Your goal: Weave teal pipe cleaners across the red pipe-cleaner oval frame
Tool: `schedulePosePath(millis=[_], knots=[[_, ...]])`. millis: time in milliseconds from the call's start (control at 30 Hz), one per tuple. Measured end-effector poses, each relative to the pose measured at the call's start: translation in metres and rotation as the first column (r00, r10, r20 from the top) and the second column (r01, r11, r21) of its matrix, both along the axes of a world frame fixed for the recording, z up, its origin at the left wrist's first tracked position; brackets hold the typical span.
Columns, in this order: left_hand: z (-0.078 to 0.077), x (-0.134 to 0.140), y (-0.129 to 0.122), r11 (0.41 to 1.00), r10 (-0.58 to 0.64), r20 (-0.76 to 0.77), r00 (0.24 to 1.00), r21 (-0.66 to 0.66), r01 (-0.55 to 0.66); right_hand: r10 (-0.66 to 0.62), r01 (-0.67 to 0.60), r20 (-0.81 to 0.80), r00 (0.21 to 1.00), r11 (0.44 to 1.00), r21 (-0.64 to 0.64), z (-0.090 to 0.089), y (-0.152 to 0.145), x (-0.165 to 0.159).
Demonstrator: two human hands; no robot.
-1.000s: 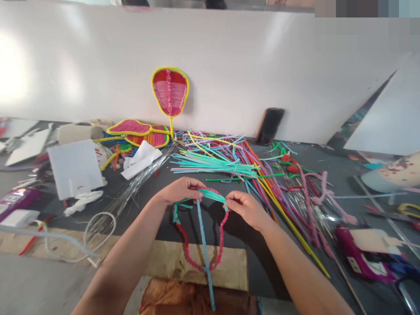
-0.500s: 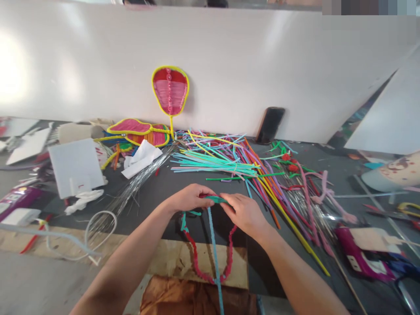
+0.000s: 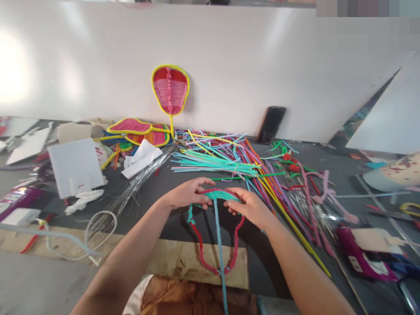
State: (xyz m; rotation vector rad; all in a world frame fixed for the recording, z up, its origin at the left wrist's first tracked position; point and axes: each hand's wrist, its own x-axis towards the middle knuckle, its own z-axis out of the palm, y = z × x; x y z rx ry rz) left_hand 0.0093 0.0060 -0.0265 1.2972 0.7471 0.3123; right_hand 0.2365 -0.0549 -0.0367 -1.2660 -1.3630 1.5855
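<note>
Gripping the fuzzy frame (image 3: 218,234) at its eleven and one o'clock, left hand (image 3: 186,194) and right hand (image 3: 252,207) hold it at the view's six. Beyond it: turquoise stems (image 3: 223,165) at twelve, wires (image 3: 143,176) at ten, phone (image 3: 273,124) at one.

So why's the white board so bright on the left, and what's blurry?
All in the head view: glare, likely reflected light, whitens the left end of the white board; a soft shadow falls right of the yellow-rimmed shape; the red loop looks slightly soft; the top right corner is blocky squares.
</note>
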Motion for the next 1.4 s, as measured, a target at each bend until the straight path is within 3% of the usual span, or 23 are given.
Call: schedulePosePath(millis=[200,333,433,567,833,1200,1400], knots=[[0.001,0.003,-0.002,0.999,-0.013,-0.013,1.000,-0.035,0.012,0.073,-0.074,-0.024,0.997,0.996,-0.044,0.000,-0.001,-0.001],[0.004,-0.003,0.002,0.983,0.160,0.022,0.987,0.083,-0.162,-0.088,0.077,-0.116,0.989,0.992,-0.096,-0.002,0.003,0.005],[0.007,-0.009,0.005,0.953,0.300,0.019,0.954,0.044,-0.301,-0.202,0.187,-0.156,0.967,0.977,-0.101,0.001,0.007,0.012],[0.008,-0.010,0.006,0.965,0.260,0.013,0.966,0.020,-0.260,-0.247,0.234,-0.174,0.953,0.968,-0.091,0.006,0.008,0.014],[0.008,-0.006,-0.001,0.944,0.324,0.019,0.946,0.065,-0.324,-0.199,0.190,-0.166,0.966,0.979,-0.074,0.005,0.006,0.012],[-0.009,0.002,-0.017,0.861,0.504,0.150,0.851,-0.168,-0.480,-0.108,0.105,-0.128,0.986,0.994,-0.033,-0.001,0.005,0.010],[-0.014,0.007,-0.017,0.811,0.579,0.153,0.801,-0.207,-0.547,-0.103,0.104,-0.072,0.992,0.994,0.019,-0.003,0.006,0.010]])
